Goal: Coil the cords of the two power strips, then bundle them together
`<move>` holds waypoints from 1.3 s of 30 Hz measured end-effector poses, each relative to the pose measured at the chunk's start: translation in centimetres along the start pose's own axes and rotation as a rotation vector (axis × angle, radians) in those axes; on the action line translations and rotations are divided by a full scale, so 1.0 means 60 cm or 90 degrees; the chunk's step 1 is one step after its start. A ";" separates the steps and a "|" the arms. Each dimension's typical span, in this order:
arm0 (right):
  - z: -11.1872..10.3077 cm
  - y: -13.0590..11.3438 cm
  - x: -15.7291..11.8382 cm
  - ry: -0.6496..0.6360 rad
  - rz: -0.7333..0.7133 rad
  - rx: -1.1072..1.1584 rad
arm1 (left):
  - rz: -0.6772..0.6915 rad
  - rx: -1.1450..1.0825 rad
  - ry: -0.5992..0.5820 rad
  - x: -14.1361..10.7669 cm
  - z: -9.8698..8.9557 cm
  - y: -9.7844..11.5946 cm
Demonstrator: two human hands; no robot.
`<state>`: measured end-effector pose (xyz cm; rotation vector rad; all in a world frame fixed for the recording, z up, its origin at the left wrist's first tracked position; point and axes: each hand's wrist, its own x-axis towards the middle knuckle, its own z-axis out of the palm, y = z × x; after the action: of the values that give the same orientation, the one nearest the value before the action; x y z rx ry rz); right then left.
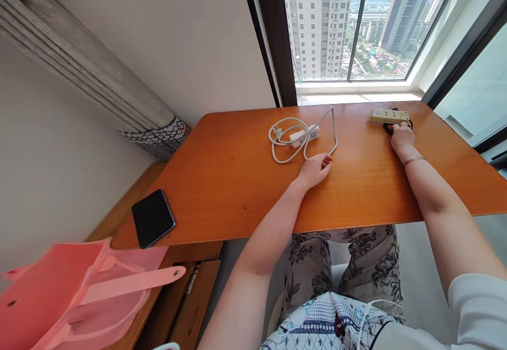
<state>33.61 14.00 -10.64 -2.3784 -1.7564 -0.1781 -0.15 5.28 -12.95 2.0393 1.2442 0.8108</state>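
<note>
A white power strip [298,139] lies on the wooden table, with its white cord [336,128] looped loosely around it and the plug resting on the loops. My left hand [316,170] rests on the tabletop at the near side of these loops. Its fingers are curled in, and nothing shows between them; the cord runs right beside the fingertips. Farther right, my right hand [403,138] is closed at the near edge of a yellowish power strip [390,116]. A coiled black cord [410,124] shows around its fingers, which are partly hidden.
A dark tablet [153,218] lies at the table's left corner. Left of the table stands a pink bag-like item [51,292] with a strap, above wooden drawers [198,297]. A window [356,38] is behind the table [237,191], and a gathered curtain [103,75] hangs on the left.
</note>
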 end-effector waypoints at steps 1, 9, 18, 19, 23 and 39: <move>0.001 -0.002 -0.003 0.008 0.002 0.011 | 0.003 -0.001 0.001 0.000 0.000 0.000; 0.007 -0.092 -0.067 -0.014 -0.128 0.177 | 0.004 -0.007 0.071 0.006 0.000 -0.006; 0.007 -0.237 -0.163 -0.135 -0.342 0.435 | -0.067 -0.025 0.286 0.020 -0.031 -0.029; 0.011 -0.243 -0.172 -0.140 -0.366 0.425 | -0.077 -0.029 0.315 0.021 -0.035 -0.032; 0.025 -0.246 -0.202 -0.152 -0.472 0.339 | -0.102 -0.050 0.400 0.022 -0.044 -0.037; -0.004 -0.219 -0.198 -0.025 -0.407 0.375 | -0.123 -0.022 0.414 0.027 -0.039 -0.072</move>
<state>17.52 6.60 -11.86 -1.3898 -2.1508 0.2732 -3.63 8.78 -14.43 1.6356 1.7178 1.4522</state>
